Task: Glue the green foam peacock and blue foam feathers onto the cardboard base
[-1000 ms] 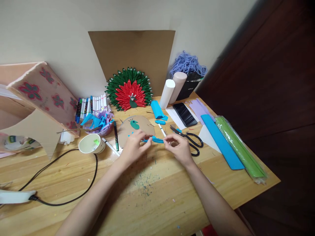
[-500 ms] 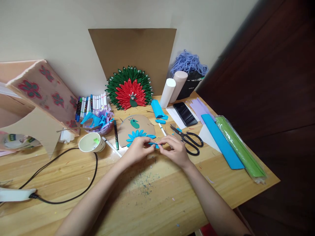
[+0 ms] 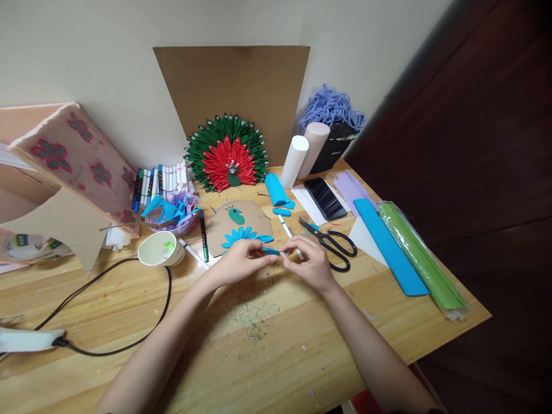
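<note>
Between my two hands is a small strip of blue crepe paper (image 3: 271, 251). My left hand (image 3: 242, 261) grips its left end, and the fingertips of my right hand (image 3: 308, 261) pinch its right end. Just behind them lies a round cardboard piece (image 3: 259, 217), partly covered by my left hand. It bears a green bird cutout (image 3: 236, 216) and a fan of blue paper petals (image 3: 241, 234). A white marker (image 3: 284, 226) lies close behind my right hand, with black-handled scissors (image 3: 328, 238) to its right.
A green and red paper peacock (image 3: 228, 155) leans on a cardboard sheet (image 3: 233, 80). On the left are a paper cup (image 3: 159, 250), a bowl of scraps (image 3: 175, 215) and a corded white tool (image 3: 30, 340). Rightward lie a phone (image 3: 325, 198), folded blue paper (image 3: 390, 247) and wrapped green paper (image 3: 420, 259).
My hands have drawn slightly apart, and more of the blue strip shows between them, looking narrower. The things on the table have stayed in place.
</note>
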Demonstrator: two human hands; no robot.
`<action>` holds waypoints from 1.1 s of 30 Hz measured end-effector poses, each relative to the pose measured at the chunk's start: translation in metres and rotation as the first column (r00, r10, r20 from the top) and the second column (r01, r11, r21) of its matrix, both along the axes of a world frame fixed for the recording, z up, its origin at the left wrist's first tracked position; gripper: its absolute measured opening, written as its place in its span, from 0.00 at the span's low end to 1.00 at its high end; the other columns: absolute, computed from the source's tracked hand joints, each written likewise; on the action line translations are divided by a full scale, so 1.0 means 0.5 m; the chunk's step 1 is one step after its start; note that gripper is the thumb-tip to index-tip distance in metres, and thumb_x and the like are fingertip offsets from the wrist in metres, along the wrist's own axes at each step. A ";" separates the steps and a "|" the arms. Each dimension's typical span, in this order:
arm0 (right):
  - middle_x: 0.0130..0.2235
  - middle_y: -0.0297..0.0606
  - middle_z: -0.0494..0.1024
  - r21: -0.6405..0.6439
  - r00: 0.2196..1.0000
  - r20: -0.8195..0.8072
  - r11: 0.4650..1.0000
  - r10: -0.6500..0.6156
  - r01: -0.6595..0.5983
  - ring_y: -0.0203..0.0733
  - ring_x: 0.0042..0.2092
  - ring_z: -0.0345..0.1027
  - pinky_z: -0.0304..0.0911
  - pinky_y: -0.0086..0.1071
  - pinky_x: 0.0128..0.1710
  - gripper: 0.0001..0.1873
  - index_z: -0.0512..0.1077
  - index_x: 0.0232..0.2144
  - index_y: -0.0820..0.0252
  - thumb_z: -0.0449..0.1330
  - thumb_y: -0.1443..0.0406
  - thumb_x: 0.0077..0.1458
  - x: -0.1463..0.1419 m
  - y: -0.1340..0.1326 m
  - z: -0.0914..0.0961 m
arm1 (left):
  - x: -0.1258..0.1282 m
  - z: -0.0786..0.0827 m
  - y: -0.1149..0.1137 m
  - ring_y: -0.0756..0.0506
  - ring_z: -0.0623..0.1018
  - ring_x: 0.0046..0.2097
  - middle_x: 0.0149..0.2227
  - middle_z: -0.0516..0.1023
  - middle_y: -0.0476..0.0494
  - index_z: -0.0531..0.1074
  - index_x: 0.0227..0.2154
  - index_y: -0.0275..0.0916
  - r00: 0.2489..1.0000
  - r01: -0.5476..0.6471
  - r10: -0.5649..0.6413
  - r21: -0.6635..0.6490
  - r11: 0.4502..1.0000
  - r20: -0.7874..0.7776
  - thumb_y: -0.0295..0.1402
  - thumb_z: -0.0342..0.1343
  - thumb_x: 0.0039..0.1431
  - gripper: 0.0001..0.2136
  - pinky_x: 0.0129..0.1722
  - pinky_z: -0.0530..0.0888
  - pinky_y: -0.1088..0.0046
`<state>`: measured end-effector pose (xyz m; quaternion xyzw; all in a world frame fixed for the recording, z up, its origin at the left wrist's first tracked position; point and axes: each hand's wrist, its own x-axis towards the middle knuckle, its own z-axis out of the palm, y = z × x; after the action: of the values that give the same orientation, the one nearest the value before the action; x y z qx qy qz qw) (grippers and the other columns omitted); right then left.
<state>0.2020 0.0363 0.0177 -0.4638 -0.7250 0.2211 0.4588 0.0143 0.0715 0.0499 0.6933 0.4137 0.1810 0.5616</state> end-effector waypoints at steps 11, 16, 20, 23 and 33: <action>0.34 0.36 0.77 0.130 0.986 0.147 0.987 0.077 -0.096 0.39 0.37 0.70 0.65 0.35 0.40 0.09 0.71 0.34 0.55 0.56 0.71 0.52 0.002 0.003 -0.015 | 0.017 -0.035 0.004 0.48 0.73 0.31 0.30 0.78 0.41 0.76 0.29 0.30 0.997 -0.071 0.073 -0.060 0.996 0.027 0.38 0.51 0.54 0.15 0.32 0.67 0.74; 0.35 0.36 0.76 0.016 0.997 0.069 0.999 0.032 -0.034 0.40 0.38 0.70 0.65 0.35 0.41 0.08 0.71 0.36 0.55 0.57 0.70 0.52 -0.003 0.001 -0.006 | 0.020 -0.037 0.002 0.50 0.71 0.28 0.26 0.76 0.44 0.75 0.28 0.30 0.988 -0.151 0.152 -0.034 0.988 -0.001 0.38 0.52 0.53 0.14 0.28 0.65 0.76; 0.33 0.37 0.75 -0.169 0.999 -0.031 0.985 -0.036 0.030 0.38 0.35 0.69 0.66 0.32 0.37 0.06 0.71 0.35 0.58 0.58 0.67 0.52 -0.007 0.001 -0.008 | 0.021 -0.030 -0.003 0.48 0.73 0.30 0.28 0.77 0.44 0.75 0.30 0.31 0.987 -0.158 0.159 0.037 0.987 -0.025 0.39 0.51 0.54 0.15 0.29 0.66 0.76; 0.32 0.36 0.75 -0.274 0.994 -0.102 0.961 -0.050 0.020 0.38 0.34 0.69 0.65 0.31 0.36 0.03 0.71 0.31 0.58 0.58 0.67 0.52 -0.010 0.003 -0.015 | 0.022 -0.026 -0.008 0.47 0.74 0.33 0.31 0.79 0.44 0.76 0.32 0.34 0.990 -0.128 0.136 0.153 0.980 -0.041 0.37 0.50 0.55 0.13 0.33 0.68 0.74; 0.30 0.37 0.75 -0.427 0.982 -0.183 0.904 -0.053 -0.031 0.38 0.33 0.69 0.65 0.30 0.34 0.04 0.71 0.28 0.61 0.59 0.65 0.49 -0.008 0.003 -0.028 | 0.015 -0.034 -0.007 0.49 0.73 0.30 0.29 0.77 0.45 0.76 0.26 0.35 0.982 -0.053 0.108 0.324 0.945 -0.155 0.32 0.51 0.53 0.10 0.31 0.68 0.76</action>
<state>0.1978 0.0378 0.0038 -0.5340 -0.6088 0.4155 0.4142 0.0217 0.0681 0.0331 0.7701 0.4537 0.2081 0.3972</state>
